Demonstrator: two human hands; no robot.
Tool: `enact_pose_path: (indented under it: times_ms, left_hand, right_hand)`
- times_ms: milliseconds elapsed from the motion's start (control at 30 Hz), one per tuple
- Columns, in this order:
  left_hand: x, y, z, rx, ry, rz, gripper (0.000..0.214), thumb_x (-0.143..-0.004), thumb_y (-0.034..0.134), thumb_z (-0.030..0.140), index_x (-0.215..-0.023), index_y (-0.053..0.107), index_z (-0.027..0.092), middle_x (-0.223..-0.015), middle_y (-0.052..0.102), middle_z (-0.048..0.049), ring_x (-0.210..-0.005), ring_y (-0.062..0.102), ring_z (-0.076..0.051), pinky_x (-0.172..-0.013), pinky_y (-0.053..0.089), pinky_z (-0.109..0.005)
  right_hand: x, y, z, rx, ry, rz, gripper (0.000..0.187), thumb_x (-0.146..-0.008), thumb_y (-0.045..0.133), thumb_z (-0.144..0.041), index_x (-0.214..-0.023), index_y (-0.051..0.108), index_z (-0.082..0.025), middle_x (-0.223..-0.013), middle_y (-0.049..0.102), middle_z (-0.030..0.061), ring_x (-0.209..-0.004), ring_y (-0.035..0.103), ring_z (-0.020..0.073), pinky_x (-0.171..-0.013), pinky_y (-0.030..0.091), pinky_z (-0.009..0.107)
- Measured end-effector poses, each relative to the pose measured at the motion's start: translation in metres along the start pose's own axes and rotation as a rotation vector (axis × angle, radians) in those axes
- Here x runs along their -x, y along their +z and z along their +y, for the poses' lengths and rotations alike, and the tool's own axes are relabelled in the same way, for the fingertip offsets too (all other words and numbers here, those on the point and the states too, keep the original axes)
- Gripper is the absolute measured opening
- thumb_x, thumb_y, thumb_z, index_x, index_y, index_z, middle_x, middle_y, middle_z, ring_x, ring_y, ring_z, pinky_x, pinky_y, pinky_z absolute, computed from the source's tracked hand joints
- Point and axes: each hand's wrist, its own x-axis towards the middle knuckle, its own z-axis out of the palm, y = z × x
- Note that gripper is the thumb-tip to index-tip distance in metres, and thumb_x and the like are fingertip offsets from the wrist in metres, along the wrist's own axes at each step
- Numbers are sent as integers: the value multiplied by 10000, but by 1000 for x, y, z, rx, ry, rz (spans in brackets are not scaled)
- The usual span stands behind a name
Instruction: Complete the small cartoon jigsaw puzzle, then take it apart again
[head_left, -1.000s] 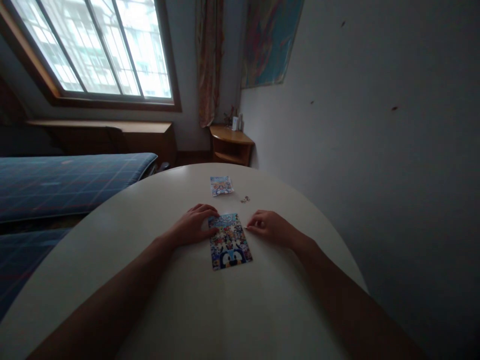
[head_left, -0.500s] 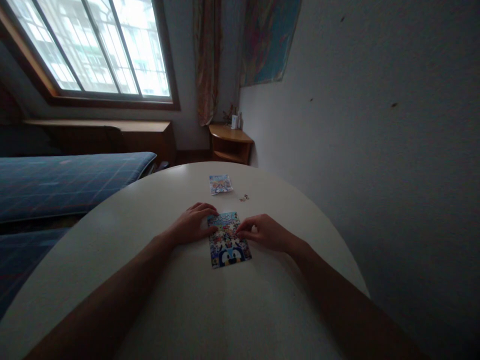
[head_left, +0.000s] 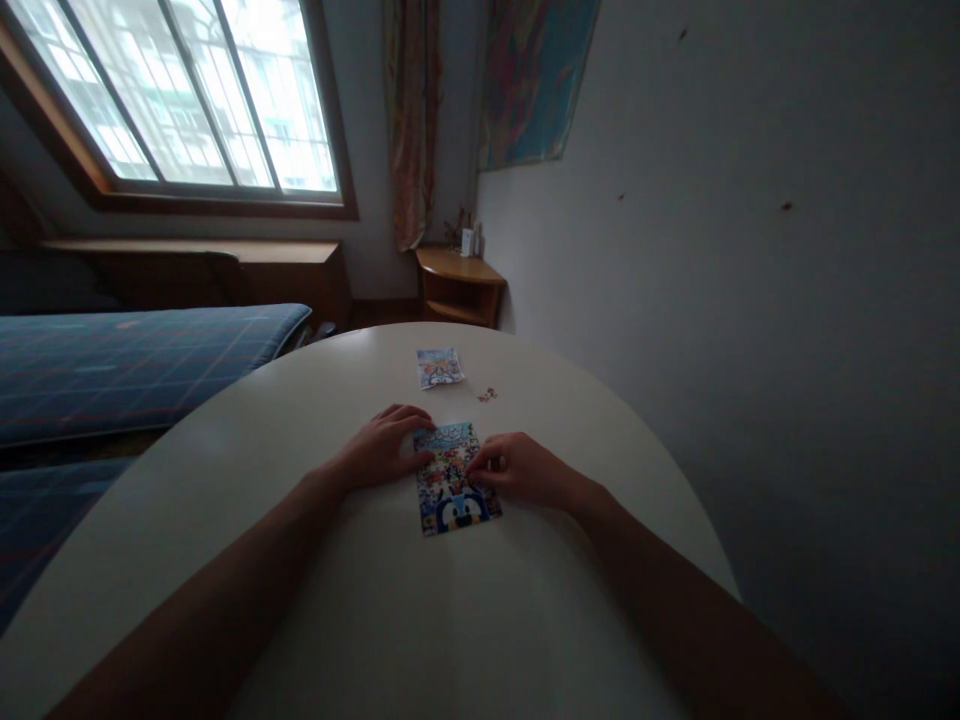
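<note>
A colourful jigsaw puzzle (head_left: 459, 515) with a blue cartoon dog's face near its lower edge lies flat on the white table. My left hand (head_left: 386, 448) rests at the puzzle's left side, open, thumb and fingertips touching its edge. Over the right part of the puzzle, my right hand (head_left: 521, 468) is closed in a pinch, fingertips down at the surface. Whatever sits between those fingertips is too small and hidden to make out. Beyond the puzzle are a few small loose puzzle pieces (head_left: 487, 395) and a printed picture sheet (head_left: 439, 368) with similar artwork.
The round white table (head_left: 465, 630) spreads under both forearms. A plaid mattress (head_left: 150, 365) lies to the left, below a window (head_left: 195, 100). A wooden corner stand (head_left: 461, 265) stands behind the table, and a wall (head_left: 712, 330) runs along the right.
My right hand has shifted slightly left and down over the puzzle, still pinched. My left hand stays in place at the left edge.
</note>
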Motion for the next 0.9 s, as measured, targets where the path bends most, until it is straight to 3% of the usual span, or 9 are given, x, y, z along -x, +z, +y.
enact_pose_path:
  times_ms: [433, 667, 900]
  left_hand:
    - [0, 0, 1, -14, -16, -8, 370, -820, 644, 416, -1148, 639, 244, -1216, 625, -74, -1157, 546, -268, -1036, 430, -446]
    - [0, 0, -1, 7, -7, -6, 373, -816, 641, 427, -1147, 641, 254, -1224, 618, -73, -1164, 541, -276, -1029, 432, -453]
    - [0, 1, -1, -11, -3, -10, 367, -819, 648, 408, -1150, 626, 250, -1229, 612, -69, -1157, 540, -266, -1025, 433, -441]
  right_hand:
    - [4, -7, -3, 57, -110, -55, 126, -828, 689, -251, -907, 784, -228, -856, 670, 30, -668, 573, 99, -636, 422, 214]
    - [1, -25, 7, 24, -165, 36, 140, -836, 682, -287, -922, 774, -227, -868, 660, 40, -702, 574, 116, -670, 461, 239]
    - [3, -18, 0, 100, -238, -98, 157, -794, 693, -229, -918, 786, -251, -828, 672, 19, -667, 574, 106, -649, 445, 229]
